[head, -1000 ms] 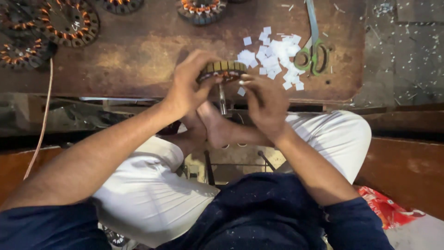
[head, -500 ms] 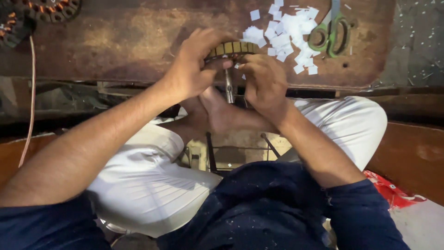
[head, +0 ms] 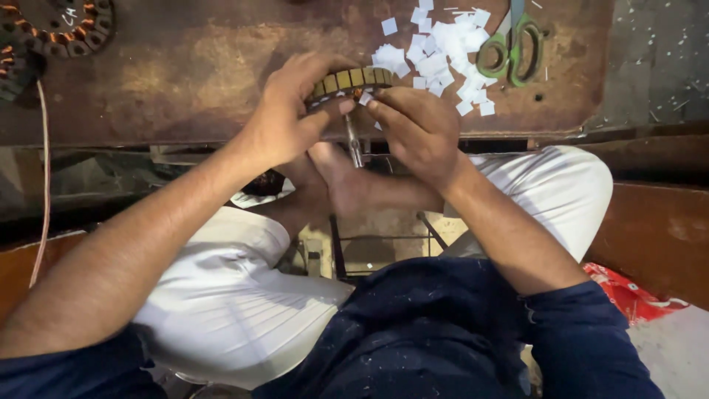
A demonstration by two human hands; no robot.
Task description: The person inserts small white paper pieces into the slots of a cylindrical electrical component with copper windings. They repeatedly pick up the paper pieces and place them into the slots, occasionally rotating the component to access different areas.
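My left hand grips a round motor stator with a brass-coloured laminated rim, holding it tilted over the near edge of the rusty metal table. My right hand presses a small white paper piece against the stator's underside with thumb and fingers. A thin metal shaft sticks down from the stator between my hands. The stator's windings are mostly hidden by my fingers.
A heap of small white paper pieces lies on the table just beyond my right hand. Green-handled scissors rest to their right. Wound stators with copper coils sit at the far left. A red bag lies by my right knee.
The view has shifted, so the table and both hands sit higher in the picture. My hands have kept hold of the stator, with the right fingers working at its lower rim.
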